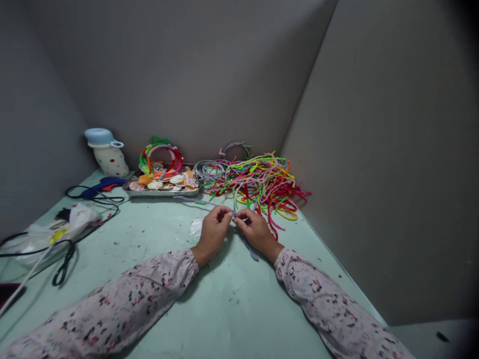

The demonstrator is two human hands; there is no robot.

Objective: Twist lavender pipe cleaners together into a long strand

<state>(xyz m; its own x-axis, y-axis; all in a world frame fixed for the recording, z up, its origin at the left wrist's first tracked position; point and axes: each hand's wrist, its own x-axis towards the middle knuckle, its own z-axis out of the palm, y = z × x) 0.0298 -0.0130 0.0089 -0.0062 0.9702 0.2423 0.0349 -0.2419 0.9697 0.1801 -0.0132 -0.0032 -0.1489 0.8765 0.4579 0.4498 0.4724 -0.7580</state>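
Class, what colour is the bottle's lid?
The lid is light blue, seen best in the head view.

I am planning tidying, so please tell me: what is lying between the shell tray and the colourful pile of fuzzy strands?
The head view shows a grey coil between the shell tray and colourful pile.

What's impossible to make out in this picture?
All in the head view:
- Join in the pale purple fuzzy stem: covered by left hand and right hand fingertips.
- Silver metal tray's floor: under seashells.
- Dark red object: cut off by left edge.
- Small black object, lower right: blurred.
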